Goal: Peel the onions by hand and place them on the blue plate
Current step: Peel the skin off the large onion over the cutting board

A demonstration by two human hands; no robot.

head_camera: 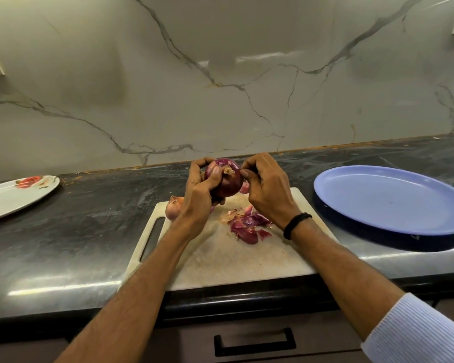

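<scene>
My left hand (198,191) grips a dark red onion (228,183) above the white cutting board (236,258), thumb laid across its top. My right hand (266,187) pinches a bit of skin at the onion's right side, near its dry root end. A paler onion (174,209) in its skin lies on the board behind my left wrist. Part of another onion (244,188) shows between my hands, mostly hidden. Torn purple peels (249,225) lie on the board under my right wrist. The blue plate (388,199) stands to the right with nothing on it.
A white plate (13,196) with red scraps sits at the far left of the dark stone counter (89,231). A marble wall rises behind. A drawer handle (254,341) is below the counter's front edge.
</scene>
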